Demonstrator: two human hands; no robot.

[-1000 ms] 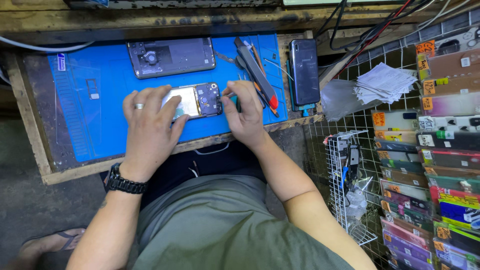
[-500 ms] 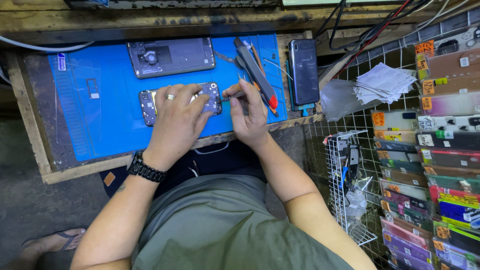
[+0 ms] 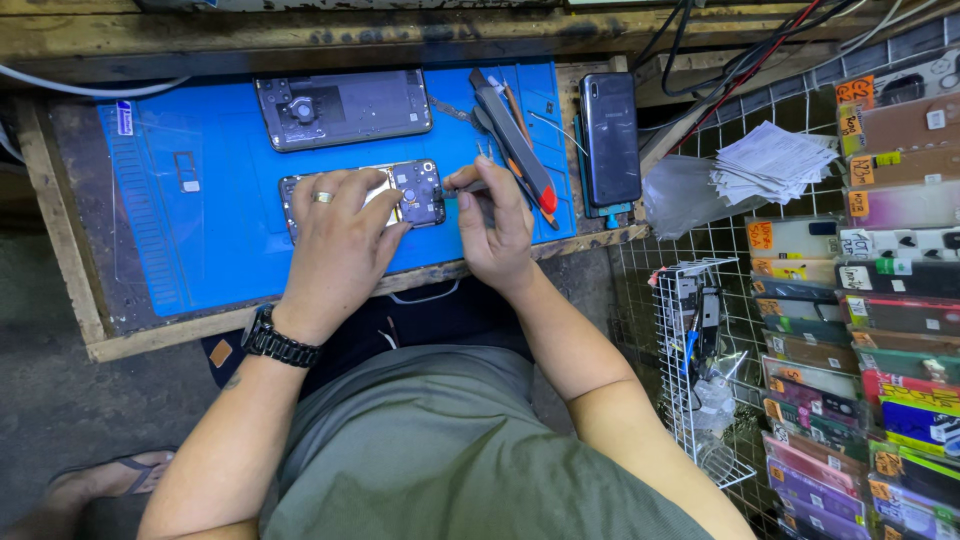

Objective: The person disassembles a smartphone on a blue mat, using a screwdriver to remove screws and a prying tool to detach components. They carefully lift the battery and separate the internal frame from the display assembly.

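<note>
1. Since a second ago we see the left hand (image 3: 340, 240) shift rightward over the opened phone (image 3: 365, 197), so that it now covers most of the phone's middle; earlier it sat further toward the phone's left end and left more of the pale inner part showing.

2. The right hand (image 3: 495, 225) has stayed at the phone's right end, its fingers pinched narrow around a thin metal tool (image 3: 470, 186) (tweezers or a fine driver, we cannot tell which), the tip pointing toward the phone's corner with the camera parts.

3. We judge from this that the phone is now pinned more firmly to the blue work mat (image 3: 200, 200) while the tool works at its right edge.

4. The left hand lies flat and spread, fingers wide, palm down on the phone; it grips nothing, only presses.

5. From the left hand, the exposed end of the phone lies at about 2 o'clock; from the right hand it lies at about 10 o'clock, just beside the fingertips.

6. At 12 o'clock from the opened phone lies a separate back cover (image 3: 343, 108), apart from both hands.

7. At 1 o'clock from the right hand lie a few loose tools (image 3: 515, 130), and beyond them a dark phone (image 3: 610, 138) lies face-up, untouched.
</note>
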